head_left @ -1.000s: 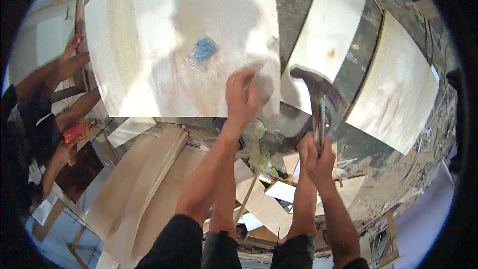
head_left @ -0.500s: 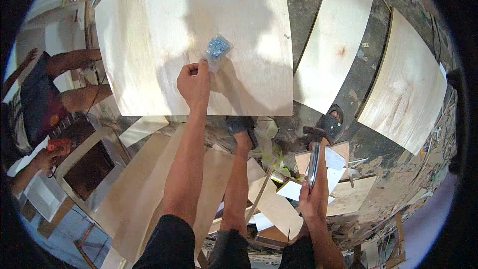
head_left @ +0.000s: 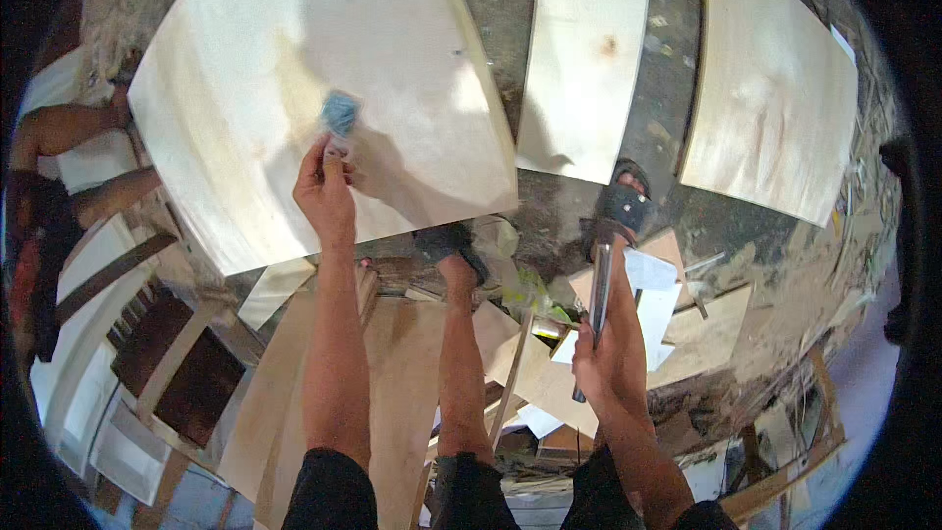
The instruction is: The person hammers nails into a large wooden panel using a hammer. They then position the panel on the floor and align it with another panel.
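At the far left another person's bare arm (head_left: 69, 128) lies close to the edge of the large pale plywood sheet (head_left: 245, 88), near enough that it could be struck if the sheet slides on the littered floor. The left hand (head_left: 324, 186) pinches its fingers together on a small crumpled blue packet (head_left: 340, 113) resting on that sheet, light and loose-looking, likely to spill if the pinch slackens. The right hand (head_left: 601, 353) is wrapped shut around a long grey metal-handled hammer (head_left: 601, 299), head hanging near a sandalled foot (head_left: 625, 204), which a loosened grasp could hit.
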Available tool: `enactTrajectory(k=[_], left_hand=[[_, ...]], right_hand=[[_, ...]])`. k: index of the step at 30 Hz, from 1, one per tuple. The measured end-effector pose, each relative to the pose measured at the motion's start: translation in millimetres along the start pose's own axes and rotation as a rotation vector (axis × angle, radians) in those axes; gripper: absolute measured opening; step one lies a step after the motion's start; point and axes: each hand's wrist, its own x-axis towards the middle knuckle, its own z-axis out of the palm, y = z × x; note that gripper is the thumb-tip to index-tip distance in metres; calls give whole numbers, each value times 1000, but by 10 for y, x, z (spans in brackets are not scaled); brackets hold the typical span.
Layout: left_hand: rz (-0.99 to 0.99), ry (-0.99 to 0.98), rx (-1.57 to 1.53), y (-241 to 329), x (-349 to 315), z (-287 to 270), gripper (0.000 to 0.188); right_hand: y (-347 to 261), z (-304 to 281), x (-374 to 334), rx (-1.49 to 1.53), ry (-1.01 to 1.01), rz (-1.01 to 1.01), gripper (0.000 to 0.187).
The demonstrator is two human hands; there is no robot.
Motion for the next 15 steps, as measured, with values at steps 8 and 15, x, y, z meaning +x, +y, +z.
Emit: enactTrajectory(k=[8, 15], left_hand=[[-166, 113, -16, 6, 183, 176, 23], [167, -10, 480, -45, 123, 54, 28]], right_hand=[[-12, 63, 109, 38, 44, -25, 19], [-28, 51, 161, 56, 29, -115, 22]])
